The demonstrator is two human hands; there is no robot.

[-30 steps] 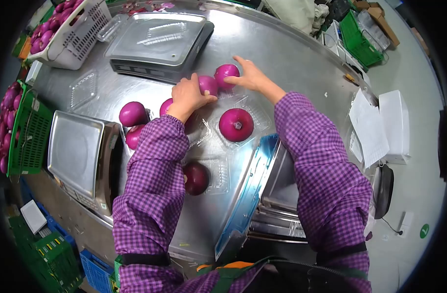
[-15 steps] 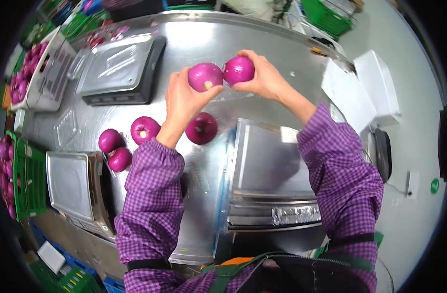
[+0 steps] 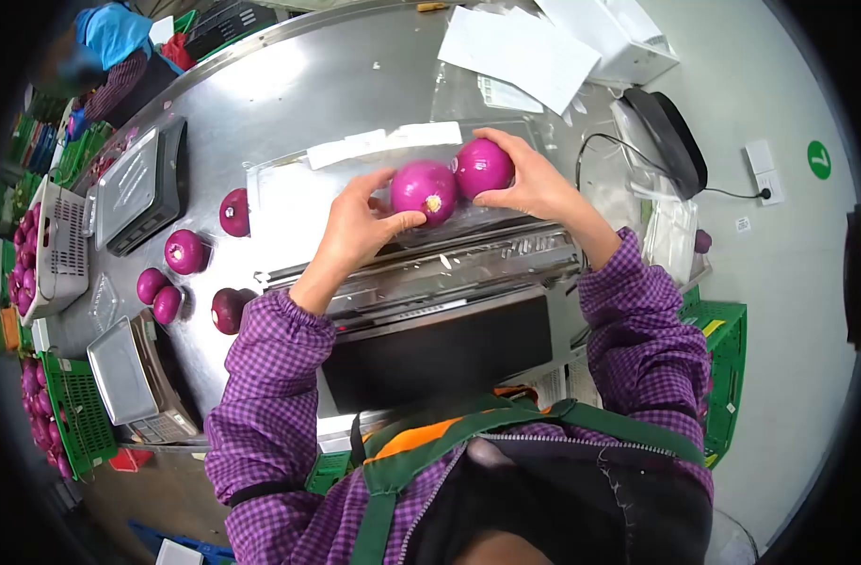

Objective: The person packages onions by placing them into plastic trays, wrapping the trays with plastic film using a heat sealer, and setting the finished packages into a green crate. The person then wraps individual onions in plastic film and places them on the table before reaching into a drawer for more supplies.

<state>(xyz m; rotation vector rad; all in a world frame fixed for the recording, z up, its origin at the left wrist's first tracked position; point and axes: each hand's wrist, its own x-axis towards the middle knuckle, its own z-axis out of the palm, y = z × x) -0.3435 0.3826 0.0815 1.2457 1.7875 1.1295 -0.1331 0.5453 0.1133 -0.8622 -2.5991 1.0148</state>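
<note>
My left hand [image 3: 355, 226] is closed round a large purple onion [image 3: 424, 192], its pale root end facing me. A second purple onion [image 3: 484, 169], held in my right hand [image 3: 529, 184], sits against the first one. Both are above a wrapping machine [image 3: 440, 273] with a long metal bar and a dark front panel. To the left, several loose onions lie on the metal table, among them one [image 3: 184, 251] by itself and one [image 3: 228, 311] near my left sleeve.
Two scales [image 3: 134, 188] [image 3: 124, 372] stand at the left, beside a white basket [image 3: 63, 250] and a green crate [image 3: 80, 414] of onions. Papers [image 3: 524, 56] and a black device [image 3: 666, 141] lie at the right. A person [image 3: 120, 80] is at the far left.
The view has turned right, and my hands with both onions are now over the wrapping machine instead of the bare table. A person has come into view at the upper left.
</note>
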